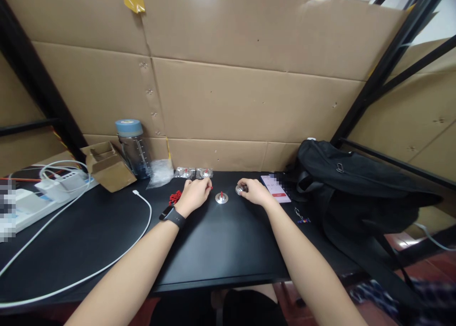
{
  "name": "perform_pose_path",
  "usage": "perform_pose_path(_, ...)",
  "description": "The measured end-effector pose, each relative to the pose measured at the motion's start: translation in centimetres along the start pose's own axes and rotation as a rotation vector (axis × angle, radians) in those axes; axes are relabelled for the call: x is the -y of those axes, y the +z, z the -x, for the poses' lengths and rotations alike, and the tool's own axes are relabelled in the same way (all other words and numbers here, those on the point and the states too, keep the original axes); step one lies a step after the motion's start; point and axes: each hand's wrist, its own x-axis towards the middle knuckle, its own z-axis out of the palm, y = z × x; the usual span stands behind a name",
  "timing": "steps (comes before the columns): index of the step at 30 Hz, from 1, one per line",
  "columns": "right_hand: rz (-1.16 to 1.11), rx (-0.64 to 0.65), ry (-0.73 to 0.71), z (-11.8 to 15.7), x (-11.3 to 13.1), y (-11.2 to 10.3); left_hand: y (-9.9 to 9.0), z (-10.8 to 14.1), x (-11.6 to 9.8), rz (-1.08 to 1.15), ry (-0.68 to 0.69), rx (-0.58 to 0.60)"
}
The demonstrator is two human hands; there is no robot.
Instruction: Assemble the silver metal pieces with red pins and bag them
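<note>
On the black table lies a round silver disc [221, 200] with a small red piece standing upright in its middle. Left of it, my left hand [195, 194] is closed in a pinch, with a bit of a small red piece [211, 188] showing at the fingertips. My right hand [253, 191] grips a round silver metal part [239, 190] by its edge, just right of the disc. A heap of red pieces [174, 197] lies beside my left wrist, partly hidden by the hand. Behind that hand sit two similar discs in clear bags [185, 172].
A blue-lidded bottle [130, 145], an open cardboard box [109, 167] and clear plastic bags [160, 172] stand at the back left. A white cable [149, 217] loops across the left side. To the right are a phone [277, 189], keyring [300, 216] and black backpack [342, 183].
</note>
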Motion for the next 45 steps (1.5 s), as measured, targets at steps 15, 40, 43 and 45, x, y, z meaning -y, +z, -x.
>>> perform_pose_path(15,-0.440,-0.117,-0.029,-0.3,3.0,-0.2,0.3,-1.0,-0.2,0.829,-0.028,-0.035)
perform_pose_path(40,-0.603,-0.104,-0.191,0.6,7.1,1.1,-0.3,-0.4,-1.8,0.605,0.025,-0.001)
perform_pose_path(43,-0.539,-0.117,-0.214,0.8,7.2,0.9,-0.3,-0.3,-1.9,0.561,0.042,-0.008)
perform_pose_path(45,-0.535,-0.130,-0.219,0.8,7.2,0.9,-0.4,-0.2,-2.0,0.497,0.044,-0.018)
